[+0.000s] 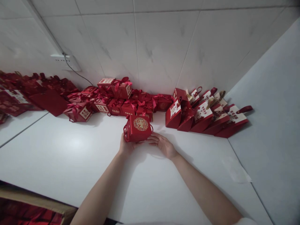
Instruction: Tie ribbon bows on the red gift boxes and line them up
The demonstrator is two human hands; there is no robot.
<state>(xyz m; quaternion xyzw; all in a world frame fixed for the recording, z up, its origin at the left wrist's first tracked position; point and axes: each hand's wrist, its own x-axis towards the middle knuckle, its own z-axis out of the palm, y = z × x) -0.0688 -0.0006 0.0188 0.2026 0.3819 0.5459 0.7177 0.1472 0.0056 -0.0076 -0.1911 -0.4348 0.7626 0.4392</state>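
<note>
A red gift box [140,128] with gold Chinese lettering in a round emblem is between my hands, its printed face tilted toward me. Twisted red cord handles hang at its sides. My left hand [126,144] is closed round its lower left side, the fingers partly hidden behind and under it. On the other side, the outstretched fingers of my right hand [162,144] bear against the box's lower right edge near the cord. Right behind it stands a row of small red boxes with ribbon bows [122,106].
Red triangular boxes with ribbon loops [202,117] stand at the right by a pale side panel [269,125]. More red bags [16,97] crowd the left. A cable runs from a wall socket [65,62]. A cardboard carton [35,200] of red items sits below the white table [58,150].
</note>
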